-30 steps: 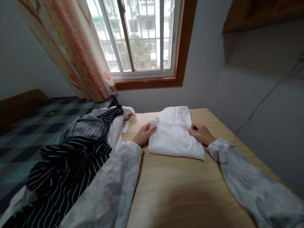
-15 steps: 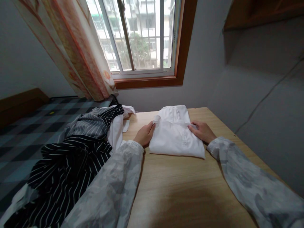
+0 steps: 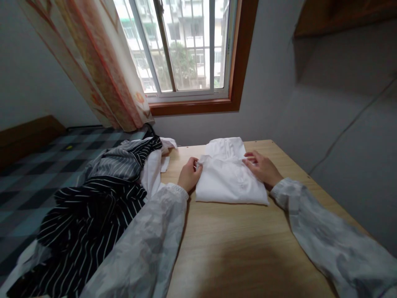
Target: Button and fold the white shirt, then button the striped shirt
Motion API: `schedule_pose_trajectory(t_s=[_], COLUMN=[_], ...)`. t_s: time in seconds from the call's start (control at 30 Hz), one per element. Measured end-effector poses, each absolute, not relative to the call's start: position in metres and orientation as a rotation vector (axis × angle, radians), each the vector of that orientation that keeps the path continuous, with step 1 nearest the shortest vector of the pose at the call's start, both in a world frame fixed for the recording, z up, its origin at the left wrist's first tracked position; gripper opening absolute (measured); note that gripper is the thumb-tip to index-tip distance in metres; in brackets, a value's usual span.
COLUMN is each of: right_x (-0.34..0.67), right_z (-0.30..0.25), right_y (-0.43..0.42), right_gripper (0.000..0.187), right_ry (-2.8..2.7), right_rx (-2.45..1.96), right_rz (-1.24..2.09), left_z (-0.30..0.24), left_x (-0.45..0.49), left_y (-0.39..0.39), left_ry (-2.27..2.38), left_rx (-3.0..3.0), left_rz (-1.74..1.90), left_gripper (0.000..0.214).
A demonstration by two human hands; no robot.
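Observation:
A folded white shirt (image 3: 228,178) lies on the wooden table (image 3: 235,248), its collar end toward the window. My left hand (image 3: 188,174) is closed in a pinch on the shirt's left edge near the collar. My right hand (image 3: 261,167) rests on the shirt's right side, fingers closed on a fold of the fabric. Both arms wear pale patterned sleeves.
A heap of black-and-white striped clothes (image 3: 93,207) with a white garment covers the table's left side and overhangs a checked bed (image 3: 37,165). A window (image 3: 182,45) with an orange curtain (image 3: 93,62) stands behind. A grey wall (image 3: 341,111) runs close along the table's right edge.
Both hands have slid a little farther along the shirt toward the collar end, and the shirt's top fold has been tidied slightly.

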State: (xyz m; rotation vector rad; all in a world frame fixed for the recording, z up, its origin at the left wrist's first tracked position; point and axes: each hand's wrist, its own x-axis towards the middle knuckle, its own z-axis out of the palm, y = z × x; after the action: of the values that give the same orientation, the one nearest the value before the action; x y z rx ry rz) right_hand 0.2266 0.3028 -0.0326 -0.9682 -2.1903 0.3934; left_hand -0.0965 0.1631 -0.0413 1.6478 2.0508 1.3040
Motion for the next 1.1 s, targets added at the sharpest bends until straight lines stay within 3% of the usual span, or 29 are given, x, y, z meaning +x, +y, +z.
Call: schedule_pose_trajectory(t_s=[0.1,0.17,0.33,0.47,0.63,0.83,1.03,1.1], right_x=[0.229,0.232,0.234,0.236,0.245,0.272,0.28,0.275], right_z=[-0.016,-0.01,-0.031,-0.055,-0.056,-0.048,-0.044,-0.04], right_y=[0.275,0.254,0.239,0.259,0.272,0.264,0.259,0.262], right_gripper=[0.044,0.05,0.07,0.078,0.085,0.136,0.088,0.068], right_ry=[-2.234,-2.347,-2.627,-2.67,-2.681,-2.794,-2.711,-2.657], right_rx=[-0.737,-0.573,-0.46,-0.489,-0.391,-0.211,-0.204,-0.229], right_rz=[0.228,0.222,0.393,0.637,0.716,0.706,0.687,0.743], left_z=[-0.031,-0.019,-0.008,-0.025,-0.034,-0.019,-0.002,-0.003], left_x=[-0.093,-0.087,-0.07,-0.073,-0.082,-0.09,-0.112,-0.114], left_y=[0.159,0.152,0.139,0.141,0.142,0.125,0.095,0.091], left_ry=[2.085,1.924,1.372,1.431,1.626,1.604,1.317,1.308], left_rx=[1.807,2.139,2.532,2.424,2.37,2.409,2.568,2.574], left_rz=[1.45,1.412,0.693,0.468,0.485,0.392,0.348,0.372], left_gripper=[0.037,0.04,0.05,0.067,0.078,0.085,0.109,0.101])
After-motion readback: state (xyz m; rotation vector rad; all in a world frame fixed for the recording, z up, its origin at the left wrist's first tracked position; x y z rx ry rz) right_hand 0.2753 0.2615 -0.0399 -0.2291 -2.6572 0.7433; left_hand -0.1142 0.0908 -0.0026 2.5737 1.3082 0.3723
